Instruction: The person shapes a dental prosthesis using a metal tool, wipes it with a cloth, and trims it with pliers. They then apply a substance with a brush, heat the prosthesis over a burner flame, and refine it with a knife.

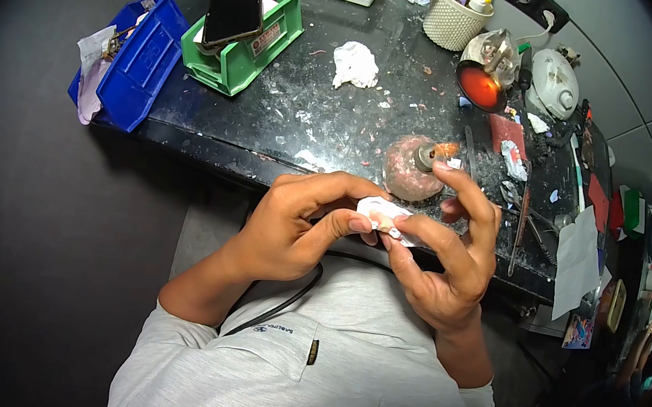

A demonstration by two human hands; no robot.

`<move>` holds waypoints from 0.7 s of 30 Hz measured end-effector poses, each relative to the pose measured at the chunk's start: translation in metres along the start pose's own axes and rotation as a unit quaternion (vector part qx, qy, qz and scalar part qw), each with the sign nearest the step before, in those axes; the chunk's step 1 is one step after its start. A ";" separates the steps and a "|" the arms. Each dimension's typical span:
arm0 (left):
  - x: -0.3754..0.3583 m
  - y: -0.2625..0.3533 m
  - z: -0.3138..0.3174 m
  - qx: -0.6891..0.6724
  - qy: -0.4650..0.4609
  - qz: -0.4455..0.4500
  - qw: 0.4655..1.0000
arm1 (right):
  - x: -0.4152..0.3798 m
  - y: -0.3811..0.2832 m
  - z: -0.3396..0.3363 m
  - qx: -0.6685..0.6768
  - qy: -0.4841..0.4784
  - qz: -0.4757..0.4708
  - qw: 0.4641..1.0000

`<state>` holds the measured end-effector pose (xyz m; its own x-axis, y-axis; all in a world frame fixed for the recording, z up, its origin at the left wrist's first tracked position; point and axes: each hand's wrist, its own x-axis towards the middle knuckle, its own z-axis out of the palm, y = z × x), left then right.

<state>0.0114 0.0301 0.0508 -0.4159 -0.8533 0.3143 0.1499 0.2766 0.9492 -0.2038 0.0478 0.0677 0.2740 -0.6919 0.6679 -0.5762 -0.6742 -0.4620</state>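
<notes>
A small white plaster dental cast (377,208) with a cream-pink patch on top is held between my two hands, just past the table's front edge. My left hand (291,219) pinches its left side between thumb and fingers. On the other side, my right hand (450,261) has its thumb and forefinger closed on the cast and a tiny white piece at its edge, while the other fingers are raised. Right behind my hands stands a round glass spirit burner (413,170) with a metal neck and an orange spot beside it. The cast's underside is hidden by my fingers.
Left on the dusty black table (270,126) are a green bin (260,51) carrying a phone (234,10) and a blue bin (142,68). Crumpled white tissue (355,65) lies mid-table. A glowing orange lamp (481,86) and scattered hand tools (523,221) occupy the right side.
</notes>
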 end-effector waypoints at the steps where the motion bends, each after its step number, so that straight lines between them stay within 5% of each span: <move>1: 0.000 0.000 0.000 0.000 0.000 0.000 1.000 | 0.000 0.000 -0.001 -0.004 -0.001 -0.001 1.000; 21: 0.000 -0.001 0.000 0.022 -0.001 0.018 1.000 | 0.000 -0.003 -0.004 -0.025 -0.011 -0.008 1.000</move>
<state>0.0115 0.0293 0.0495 -0.4132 -0.8415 0.3480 0.1260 0.3257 0.9371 -0.2052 0.0508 0.0718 0.3012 -0.6869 0.6614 -0.6093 -0.6722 -0.4206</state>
